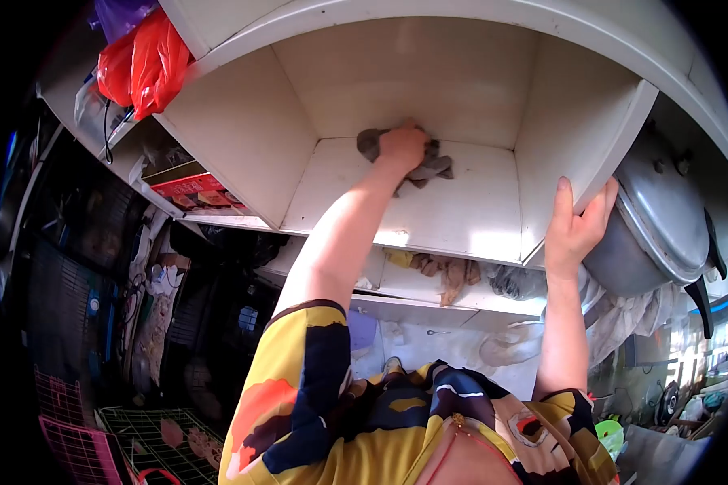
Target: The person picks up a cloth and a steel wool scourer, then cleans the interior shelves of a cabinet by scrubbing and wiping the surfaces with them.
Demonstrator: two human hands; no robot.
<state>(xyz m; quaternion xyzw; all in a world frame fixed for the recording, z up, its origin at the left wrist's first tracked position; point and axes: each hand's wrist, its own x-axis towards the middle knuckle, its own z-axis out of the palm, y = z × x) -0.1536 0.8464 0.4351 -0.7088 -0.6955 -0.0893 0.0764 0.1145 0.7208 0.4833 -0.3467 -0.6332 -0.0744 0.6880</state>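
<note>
Inside a white shelf compartment (348, 206), my left hand (404, 145) presses a crumpled grey-brown cloth (430, 168) against the floor near the back wall. The fingers are closed over the cloth and partly hidden. My right hand (574, 226) grips the front edge of the compartment's right side panel (615, 145), thumb on the inner face and fingers around the outer side. Just right of that hand stands a large grey metal pot (663, 210) with a lid and black handles.
A red plastic bag (146, 65) hangs at the upper left, above a red box (198, 194) in the neighbouring compartment. Crumpled brown cloth or paper (453, 275) lies on the lower shelf. Wire baskets (162, 436) stand at the lower left.
</note>
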